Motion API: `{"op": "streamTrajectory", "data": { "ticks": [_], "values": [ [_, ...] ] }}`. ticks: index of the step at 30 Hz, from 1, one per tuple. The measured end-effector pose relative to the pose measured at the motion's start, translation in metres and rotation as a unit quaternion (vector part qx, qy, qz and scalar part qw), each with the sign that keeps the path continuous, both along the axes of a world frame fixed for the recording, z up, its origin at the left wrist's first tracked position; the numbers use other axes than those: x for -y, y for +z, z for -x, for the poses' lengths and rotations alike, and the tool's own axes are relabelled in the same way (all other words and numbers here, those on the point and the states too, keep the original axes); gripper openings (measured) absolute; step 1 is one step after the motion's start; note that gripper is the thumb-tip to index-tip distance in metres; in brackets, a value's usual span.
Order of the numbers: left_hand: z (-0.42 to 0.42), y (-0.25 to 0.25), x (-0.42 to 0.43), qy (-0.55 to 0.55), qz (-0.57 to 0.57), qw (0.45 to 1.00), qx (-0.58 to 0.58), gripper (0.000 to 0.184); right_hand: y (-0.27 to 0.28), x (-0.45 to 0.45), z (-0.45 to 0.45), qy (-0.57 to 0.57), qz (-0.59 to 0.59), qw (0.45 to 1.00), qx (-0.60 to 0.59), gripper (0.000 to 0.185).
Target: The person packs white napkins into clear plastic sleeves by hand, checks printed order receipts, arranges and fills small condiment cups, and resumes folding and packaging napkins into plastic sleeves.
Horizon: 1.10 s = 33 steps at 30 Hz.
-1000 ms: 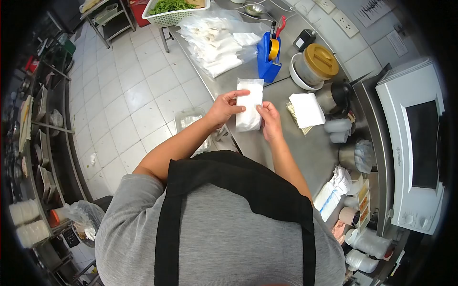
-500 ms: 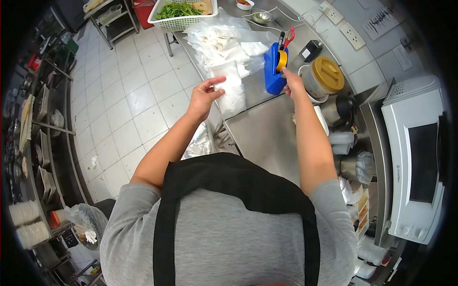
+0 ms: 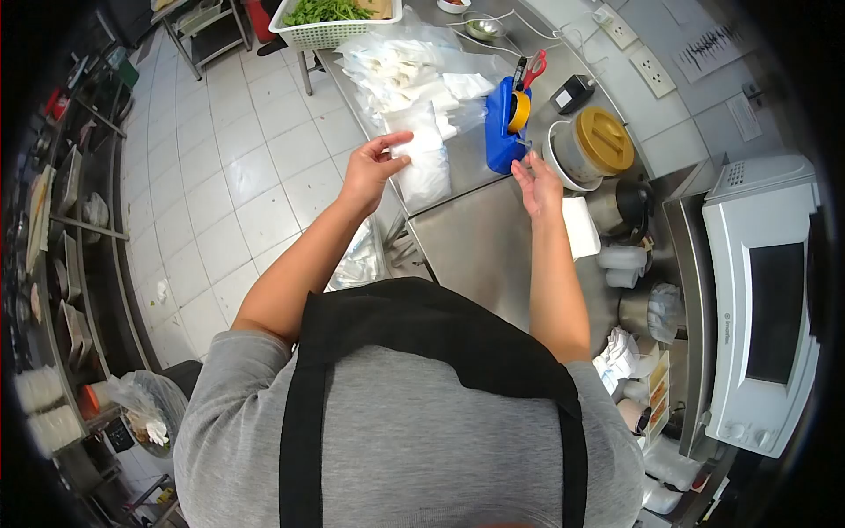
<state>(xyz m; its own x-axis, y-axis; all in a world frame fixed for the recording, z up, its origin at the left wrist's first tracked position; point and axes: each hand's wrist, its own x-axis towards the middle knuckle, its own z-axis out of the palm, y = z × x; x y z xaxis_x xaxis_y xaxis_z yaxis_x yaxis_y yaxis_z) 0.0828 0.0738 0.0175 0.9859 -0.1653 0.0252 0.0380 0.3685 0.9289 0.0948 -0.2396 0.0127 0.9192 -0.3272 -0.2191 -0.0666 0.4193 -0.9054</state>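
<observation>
My left hand (image 3: 374, 173) has its thumb and forefinger closed at the left edge of a white plastic packet (image 3: 422, 172), which lies near the counter edge. Beyond it is a pile of similar white packets (image 3: 400, 66) in clear plastic. To the right stands a blue tape dispenser (image 3: 498, 132) with a yellow tape roll (image 3: 520, 112). Just in front of its cutting end is my right hand (image 3: 540, 185), thumb and forefinger pinched and the other fingers loosely extended. They appear to grip the tape's end, though the strip is hardly visible.
Red scissors (image 3: 535, 67) and a black marker stand in the dispenser. A tub with a yellow lid (image 3: 606, 141) is to its right. A basket of green leaves (image 3: 330, 33) sits at the back left. A white microwave (image 3: 766, 299) stands at far right.
My right hand has moved from beside the tape roll toward me, to the dispenser's near end. My left hand stays at the packet, which has shifted slightly.
</observation>
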Motion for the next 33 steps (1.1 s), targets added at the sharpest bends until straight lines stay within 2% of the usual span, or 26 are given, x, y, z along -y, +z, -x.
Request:
{"op": "streamTrajectory", "data": {
  "ticks": [7, 11, 13, 17, 19, 22, 25, 28, 31, 33],
  "values": [
    [0.006, 0.007, 0.002, 0.021, 0.009, 1.0, -0.003, 0.038, -0.033, -0.002, 0.0, -0.033, 0.061, 0.996, -0.052, 0.021],
    [0.006, 0.004, 0.002, 0.011, 0.004, 1.0, 0.006, 0.038, -0.053, 0.008, -0.017, -0.027, 0.19, 0.981, -0.022, 0.015],
    [0.008, 0.004, 0.001, 0.001, -0.013, 1.0, 0.014, 0.039, -0.052, 0.01, -0.02, -0.038, 0.263, 0.964, -0.011, 0.015],
    [0.011, 0.011, 0.0, -0.005, -0.046, 0.999, 0.021, 0.039, -0.059, 0.033, -0.016, 0.076, 0.493, 0.866, -0.037, 0.014],
    [0.015, 0.016, 0.0, -0.003, -0.054, 0.998, 0.022, 0.038, -0.036, 0.031, 0.005, 0.147, 0.573, 0.807, -0.003, 0.014],
    [0.017, 0.016, 0.001, -0.017, -0.052, 0.998, 0.021, 0.038, 0.048, -0.015, 0.039, 0.242, 0.616, 0.723, 0.2, 0.013],
    [0.02, 0.02, 0.005, -0.03, -0.047, 0.998, 0.021, 0.037, 0.104, -0.053, 0.058, 0.314, 0.63, 0.646, 0.294, 0.017],
    [0.024, 0.02, 0.008, -0.031, -0.064, 0.997, 0.029, 0.036, 0.125, -0.075, 0.064, 0.343, 0.639, 0.611, 0.317, 0.022],
    [0.031, 0.028, 0.007, -0.039, -0.055, 0.997, 0.027, 0.036, 0.112, -0.082, 0.055, 0.36, 0.589, 0.647, 0.323, 0.025],
    [0.036, 0.036, 0.007, -0.048, -0.041, 0.997, 0.043, 0.036, 0.105, -0.083, 0.046, 0.372, 0.594, 0.65, 0.294, 0.028]
  ]
}}
